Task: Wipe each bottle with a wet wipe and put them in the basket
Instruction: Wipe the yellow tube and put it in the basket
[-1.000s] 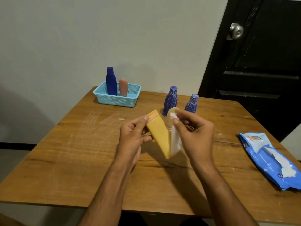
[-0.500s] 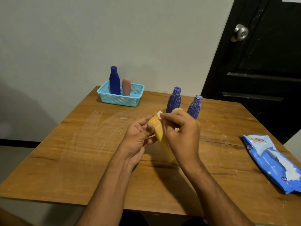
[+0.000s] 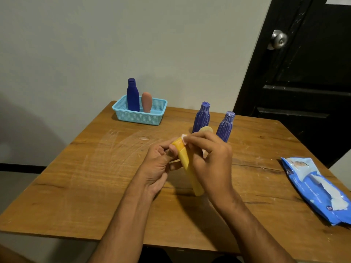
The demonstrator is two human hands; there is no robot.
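A yellow tube bottle (image 3: 187,164) is tilted above the middle of the table. My left hand (image 3: 159,164) grips its upper part from the left. My right hand (image 3: 210,160) wraps round it from the right and pinches a white wet wipe (image 3: 183,138) against its top end; most of the wipe is hidden under the fingers. Two ribbed purple bottles (image 3: 202,118) (image 3: 226,128) stand upright just behind my hands, with a pale yellow bottle top (image 3: 206,129) showing between them. The light blue basket (image 3: 136,116) at the back holds a dark blue bottle (image 3: 132,95) and a pink bottle (image 3: 146,101).
A blue wet-wipe pack (image 3: 317,190) lies near the right edge of the wooden table (image 3: 76,177), a wipe sticking out of its opening. A black door (image 3: 303,73) stands behind on the right, a plain wall behind the basket.
My right hand slid the wipe up the yellow bottle from its side to its top end, closing round the bottle. The wipe hung loose before and is now bunched under my fingers.
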